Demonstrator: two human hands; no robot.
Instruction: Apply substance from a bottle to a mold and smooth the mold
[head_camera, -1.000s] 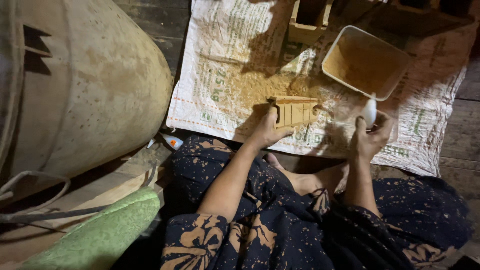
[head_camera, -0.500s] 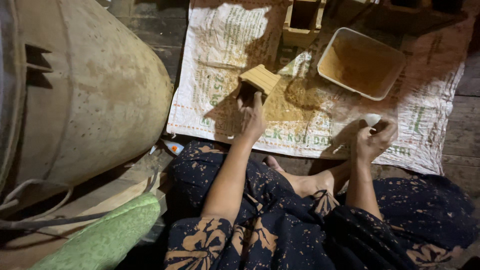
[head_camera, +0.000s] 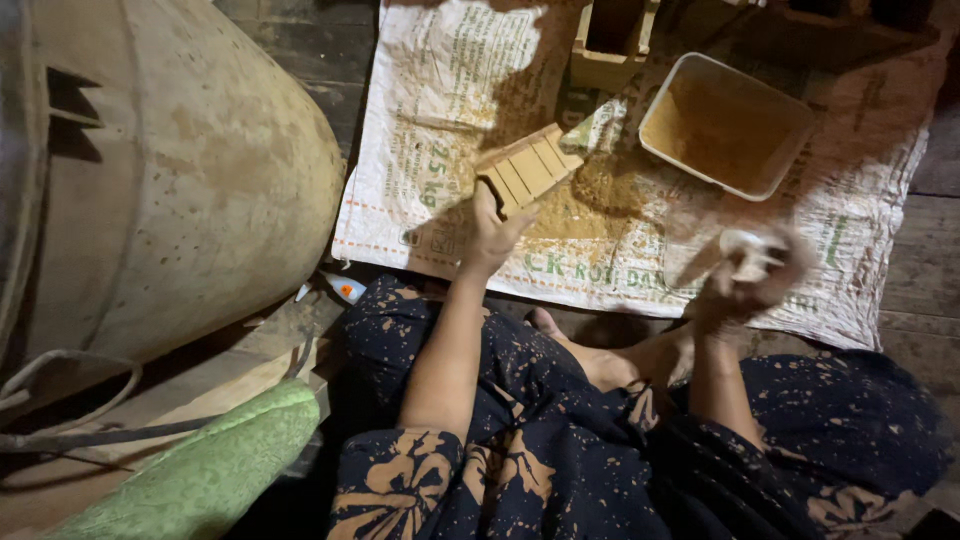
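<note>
My left hand (head_camera: 493, 232) grips a slotted wooden mould (head_camera: 529, 170) by its near end and holds it tilted above a white woven sack (head_camera: 440, 130) spread on the floor. A patch of yellowish powder (head_camera: 580, 205) lies on the sack just right of the mould. My right hand (head_camera: 745, 280) is closed on a small white object (head_camera: 748, 250), blurred by motion, low over the sack's right part. A white rectangular tub (head_camera: 722, 124) with brownish powder inside sits beyond it.
A large stained drum (head_camera: 170, 180) lies on its side at the left. A green patterned cushion (head_camera: 200, 475) lies at the lower left. A wooden box (head_camera: 610, 45) stands at the sack's far edge. My dark flowered clothing (head_camera: 560, 450) and a bare foot (head_camera: 590, 355) fill the foreground.
My left hand has lifted the wooden mould off the sack and turned it, now holding it tilted farther right. My right hand has moved and blurs with the white object.
</note>
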